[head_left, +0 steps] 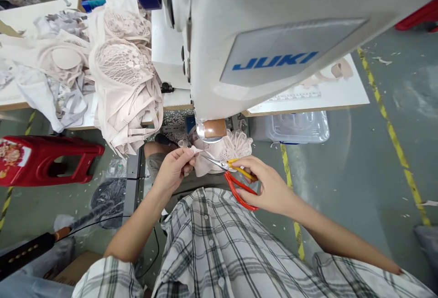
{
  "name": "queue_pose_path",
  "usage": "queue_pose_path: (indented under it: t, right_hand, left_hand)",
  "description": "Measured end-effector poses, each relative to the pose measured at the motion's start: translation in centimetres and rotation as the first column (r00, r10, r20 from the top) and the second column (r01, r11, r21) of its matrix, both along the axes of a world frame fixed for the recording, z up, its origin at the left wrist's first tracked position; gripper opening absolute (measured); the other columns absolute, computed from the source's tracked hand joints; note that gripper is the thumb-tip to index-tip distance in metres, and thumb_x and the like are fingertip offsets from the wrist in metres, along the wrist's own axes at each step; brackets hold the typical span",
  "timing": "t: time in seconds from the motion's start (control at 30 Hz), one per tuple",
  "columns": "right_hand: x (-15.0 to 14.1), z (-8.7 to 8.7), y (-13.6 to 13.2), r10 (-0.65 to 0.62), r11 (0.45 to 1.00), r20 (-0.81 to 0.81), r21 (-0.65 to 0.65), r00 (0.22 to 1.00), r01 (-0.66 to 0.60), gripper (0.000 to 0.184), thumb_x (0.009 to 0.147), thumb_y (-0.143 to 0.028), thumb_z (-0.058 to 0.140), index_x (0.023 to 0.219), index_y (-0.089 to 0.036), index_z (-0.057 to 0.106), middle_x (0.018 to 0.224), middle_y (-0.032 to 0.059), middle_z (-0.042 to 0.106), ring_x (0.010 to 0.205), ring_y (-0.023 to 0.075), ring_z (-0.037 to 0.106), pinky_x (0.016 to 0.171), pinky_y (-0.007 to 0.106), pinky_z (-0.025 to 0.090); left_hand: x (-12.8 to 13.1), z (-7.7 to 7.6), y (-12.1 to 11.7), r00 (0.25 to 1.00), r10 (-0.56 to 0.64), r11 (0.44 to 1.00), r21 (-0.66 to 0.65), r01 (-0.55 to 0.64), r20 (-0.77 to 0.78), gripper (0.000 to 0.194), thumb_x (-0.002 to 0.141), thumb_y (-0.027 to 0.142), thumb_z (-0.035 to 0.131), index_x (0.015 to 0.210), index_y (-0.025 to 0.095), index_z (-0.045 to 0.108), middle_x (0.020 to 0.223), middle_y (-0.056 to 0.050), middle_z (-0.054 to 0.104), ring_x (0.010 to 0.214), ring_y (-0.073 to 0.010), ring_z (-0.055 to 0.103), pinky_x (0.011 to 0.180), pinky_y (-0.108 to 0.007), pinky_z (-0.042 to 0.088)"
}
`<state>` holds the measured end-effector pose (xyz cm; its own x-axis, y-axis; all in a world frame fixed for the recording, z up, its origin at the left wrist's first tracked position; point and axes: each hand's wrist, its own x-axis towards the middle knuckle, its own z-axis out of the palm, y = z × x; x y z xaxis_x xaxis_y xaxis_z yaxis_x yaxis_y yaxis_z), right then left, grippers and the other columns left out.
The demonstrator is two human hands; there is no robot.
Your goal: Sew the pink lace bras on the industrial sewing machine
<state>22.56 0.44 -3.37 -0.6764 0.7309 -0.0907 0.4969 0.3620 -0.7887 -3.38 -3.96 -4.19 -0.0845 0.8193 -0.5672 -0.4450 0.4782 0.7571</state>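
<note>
My left hand (174,169) pinches the edge of a pale pink lace bra (226,149), which hangs over my lap below the sewing machine. In my right hand (270,186) is a pair of scissors (241,184) with one yellow and one red handle. Their blades point left and lie at the fabric beside my left fingertips. The handles are spread apart, with my fingers in them. Exactly what lies between the blade tips is too small to tell.
The JUKI sewing machine (273,47) looms right above my hands. A heap of bras (123,70) hangs over the table edge at left. A red stool (51,159) stands at lower left, a clear plastic box (299,127) under the right tabletop (352,89).
</note>
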Motion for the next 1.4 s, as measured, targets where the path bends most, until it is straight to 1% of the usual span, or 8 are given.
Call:
queue_pose_path:
  t: [0.23, 0.47, 0.77, 0.9, 1.07, 1.2, 1.3, 1.4]
  right_hand:
    - [-2.7, -0.1, 0.9, 0.01, 0.999, 0.029, -0.04, 1.0, -0.009, 0.044, 0.078, -0.029, 0.069, 0.121, -0.025, 0.06, 0.118, 0.0078, 0.069, 0.076, 0.0181, 0.064, 0.07, 0.034, 0.054]
    - [-3.6, -0.3, 1.5, 0.028, 0.998, 0.021, -0.063, 0.999, -0.026, 0.036, 0.085, -0.026, 0.064, 0.121, -0.025, 0.063, 0.117, 0.0059, 0.07, 0.073, 0.0158, 0.064, 0.072, 0.032, 0.054]
    - [-2.4, -0.2, 1.2, -0.011, 0.993, 0.041, -0.114, 0.999, 0.015, 0.032, 0.089, -0.031, 0.063, 0.121, -0.027, 0.069, 0.106, 0.0038, 0.074, 0.073, 0.0166, 0.065, 0.067, 0.031, 0.053]
    - [0.0, -0.2, 1.9, -0.069, 0.992, 0.091, -0.104, 0.993, 0.079, 0.031, 0.09, -0.038, 0.063, 0.118, -0.03, 0.071, 0.098, 0.0032, 0.073, 0.064, 0.0161, 0.061, 0.059, 0.031, 0.052]
    - [3.3, -0.4, 8.3, -0.256, 0.96, 0.305, 0.194, 0.917, 0.203, 0.038, 0.092, -0.046, 0.063, 0.122, -0.025, 0.07, 0.103, 0.0097, 0.073, 0.081, 0.026, 0.067, 0.068, 0.038, 0.053]
    - [2.7, 0.1, 11.4, -0.43, 0.812, 0.257, 0.528, 0.866, 0.246, 0.038, 0.097, -0.04, 0.056, 0.123, -0.015, 0.067, 0.119, 0.0189, 0.069, 0.108, 0.0334, 0.063, 0.088, 0.046, 0.05]
    - [-0.8, 0.7, 8.5, -0.242, 0.829, 0.074, 0.534, 0.967, 0.167, 0.036, 0.094, -0.048, 0.06, 0.113, -0.018, 0.069, 0.107, 0.0156, 0.071, 0.101, 0.0308, 0.065, 0.085, 0.045, 0.053]
    - [-4.7, 0.2, 4.5, 0.26, 0.894, 0.029, 0.371, 0.965, -0.252, 0.021, 0.097, -0.034, 0.055, 0.11, -0.025, 0.07, 0.106, 0.0091, 0.073, 0.094, 0.0239, 0.069, 0.079, 0.037, 0.056]
  left_hand:
    - [0.6, 0.5, -0.1, 0.955, -0.017, 0.997, 0.061, 0.036, -0.295, 0.028, 0.085, 0.041, 0.071, 0.074, 0.015, 0.067, 0.069, -0.001, 0.064, 0.057, -0.0073, 0.048, 0.054, -0.02, 0.037]
    - [0.3, 0.8, 0.0, 0.915, -0.004, 0.997, 0.073, 0.037, -0.402, 0.025, 0.089, 0.034, 0.064, 0.072, 0.015, 0.066, 0.07, -0.001, 0.065, 0.06, -0.0089, 0.052, 0.06, -0.021, 0.043]
    - [0.7, 0.0, -0.3, 0.916, 0.022, 0.996, 0.084, 0.013, -0.4, 0.031, 0.088, 0.042, 0.067, 0.071, 0.016, 0.063, 0.067, 0.001, 0.061, 0.059, -0.0085, 0.05, 0.059, -0.021, 0.04]
    - [1.1, 0.1, -0.3, 0.973, 0.102, 0.992, 0.094, -0.084, -0.205, 0.032, 0.084, 0.042, 0.07, 0.068, 0.017, 0.058, 0.061, 0.004, 0.052, 0.053, -0.0066, 0.04, 0.052, -0.021, 0.033]
    - [1.3, 0.3, 0.0, 0.988, 0.151, 0.985, 0.079, -0.153, 0.033, 0.031, 0.079, 0.04, 0.075, 0.069, 0.016, 0.058, 0.057, 0.006, 0.043, 0.051, -0.0052, 0.034, 0.05, -0.02, 0.029]
    - [1.2, 0.8, 0.2, 0.992, 0.13, 0.988, 0.078, -0.13, 0.002, 0.028, 0.082, 0.041, 0.073, 0.077, 0.015, 0.066, 0.062, 0.004, 0.05, 0.056, -0.0059, 0.044, 0.055, -0.019, 0.037]
    - [0.9, 1.5, 0.4, 1.0, -0.012, 0.999, 0.04, 0.013, -0.02, 0.033, 0.083, 0.045, 0.07, 0.071, 0.015, 0.066, 0.068, -0.001, 0.06, 0.059, -0.0082, 0.053, 0.06, -0.021, 0.044]
    - [0.7, 2.4, 0.8, 0.959, -0.279, 0.959, -0.03, 0.28, 0.051, 0.029, 0.081, 0.043, 0.069, 0.07, 0.015, 0.067, 0.068, -0.003, 0.064, 0.058, -0.011, 0.057, 0.06, -0.024, 0.048]
